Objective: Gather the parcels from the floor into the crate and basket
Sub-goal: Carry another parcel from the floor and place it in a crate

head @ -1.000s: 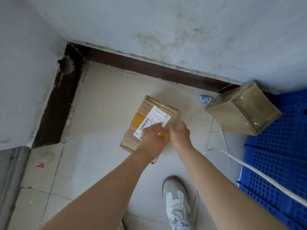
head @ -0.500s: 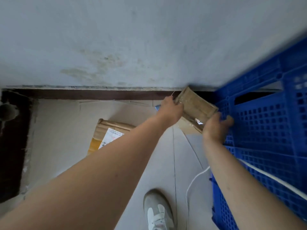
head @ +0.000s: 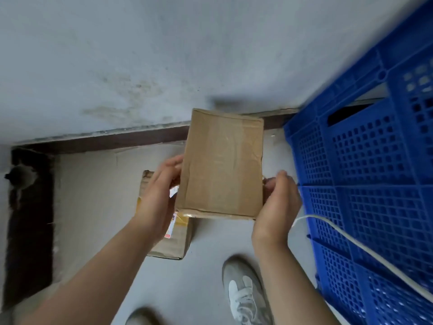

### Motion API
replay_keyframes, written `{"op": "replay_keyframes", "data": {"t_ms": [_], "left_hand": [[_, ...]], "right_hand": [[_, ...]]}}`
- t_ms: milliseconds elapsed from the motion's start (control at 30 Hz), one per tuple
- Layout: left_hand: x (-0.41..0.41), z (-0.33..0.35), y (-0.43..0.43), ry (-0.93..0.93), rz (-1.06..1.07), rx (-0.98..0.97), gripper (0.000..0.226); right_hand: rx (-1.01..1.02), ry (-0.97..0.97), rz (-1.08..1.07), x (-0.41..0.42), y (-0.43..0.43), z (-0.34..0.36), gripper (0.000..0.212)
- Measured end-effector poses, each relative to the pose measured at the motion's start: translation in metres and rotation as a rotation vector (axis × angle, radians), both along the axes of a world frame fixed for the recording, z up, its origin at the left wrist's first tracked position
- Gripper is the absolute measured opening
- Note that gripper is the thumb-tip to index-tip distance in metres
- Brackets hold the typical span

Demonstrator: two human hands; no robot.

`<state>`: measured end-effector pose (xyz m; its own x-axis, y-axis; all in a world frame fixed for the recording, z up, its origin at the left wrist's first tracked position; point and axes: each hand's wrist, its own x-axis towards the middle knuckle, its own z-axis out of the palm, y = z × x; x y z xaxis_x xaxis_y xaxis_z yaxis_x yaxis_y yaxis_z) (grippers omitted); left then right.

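1. The left hand (head: pixel 159 200) and the right hand (head: pixel 276 207) are clamping the box (head: pixel 222 165) between them. Each is gripping one side, with fingers curling round the edges. The box is hanging clear of the floor (head: pixel 93 207), its broad face turning up toward the camera.
2. The step in hand is probably carrying this box into the crate (head: pixel 363 172), which is standing at 3 o'clock of the box, just beside the right hand.
3. Nothing is showing under the box, so both hands should be squeezing evenly and keeping it level to stop it sliding down.
4. The crate is showing only its perforated wall and a handle slot, and its inside is not showing. The box is likely needing a lift toward 1 or 2 o'clock, over the rim, before the hands let go.
5. A cord (head: pixel 351 242) is trailing across the crate wall at 4 o'clock of the right hand, so that wrist should be travelling above it to avoid a snag.
6. Another parcel (head: pixel 178 242) is lying on the floor at 7 o'clock of the box, partly under the left hand. A shoe (head: pixel 243 294) is standing at 6 o'clock, so any step should be landing clear of the parcel.
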<state>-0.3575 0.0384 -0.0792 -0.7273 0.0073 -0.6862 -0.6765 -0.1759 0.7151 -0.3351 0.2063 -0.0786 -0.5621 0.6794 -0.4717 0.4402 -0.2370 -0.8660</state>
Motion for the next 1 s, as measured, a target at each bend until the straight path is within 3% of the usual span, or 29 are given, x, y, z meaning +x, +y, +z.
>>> {"op": "replay_keyframes", "data": {"t_ms": [167,200,267,300,333,400,467,533,600,700,733,800,900,967,1000], "left_hand": [[0.029,0.0,-0.048,0.061,-0.062,-0.141,0.014],[0.033,0.001,-0.058,0.03,-0.101,-0.167,0.023],[0.039,0.001,-0.072,-0.02,-0.157,-0.15,0.096],[0.044,-0.001,-0.077,-0.013,-0.168,-0.146,0.121],[0.047,-0.002,-0.081,0.033,-0.179,-0.156,0.127],[0.051,-0.001,-0.086,0.103,-0.129,-0.12,0.098],[0.052,0.003,-0.087,0.105,-0.02,-0.048,0.075],[0.05,0.002,-0.091,0.141,-0.007,-0.188,0.064],[0.046,0.003,-0.096,0.148,-0.05,-0.359,0.054],[0.043,0.003,-0.105,0.019,-0.05,-0.329,0.115],[0.042,0.004,-0.109,0.005,0.009,-0.321,0.123],[0.041,0.006,-0.116,0.075,0.127,-0.348,0.104],[0.042,0.004,-0.128,0.207,0.266,-0.379,0.049],[0.043,0.004,-0.13,0.252,0.278,-0.407,0.021],[0.044,0.005,-0.129,0.267,0.278,-0.424,0.02]], "right_hand": [[-0.036,0.028,0.269,0.013,-0.03,-0.004,0.005],[-0.035,0.04,0.325,0.017,-0.036,-0.004,0.008],[-0.027,0.046,0.426,0.026,-0.047,-0.01,0.016],[0.035,0.019,0.513,0.03,-0.054,-0.014,0.02],[0.088,-0.009,0.614,0.032,-0.062,-0.015,0.024],[-0.027,-0.034,0.704,0.033,-0.078,-0.015,0.029],[-0.405,-0.025,0.7,0.026,-0.09,-0.006,0.035],[-0.698,-0.04,0.718,0.022,-0.093,0.0,0.053],[-0.805,-0.064,0.696,0.019,-0.094,0.002,0.056],[-0.726,-0.1,0.639,0.016,-0.092,-0.007,0.047],[-0.685,-0.099,0.614,0.013,-0.088,-0.01,0.044],[-0.616,-0.075,0.605,0.01,-0.084,-0.014,0.043],[-0.457,-0.088,0.69,0.011,-0.09,-0.018,0.039],[-0.515,-0.133,0.688,0.014,-0.097,-0.015,0.033],[-0.604,-0.15,0.683,0.015,-0.1,-0.013,0.046]]}}
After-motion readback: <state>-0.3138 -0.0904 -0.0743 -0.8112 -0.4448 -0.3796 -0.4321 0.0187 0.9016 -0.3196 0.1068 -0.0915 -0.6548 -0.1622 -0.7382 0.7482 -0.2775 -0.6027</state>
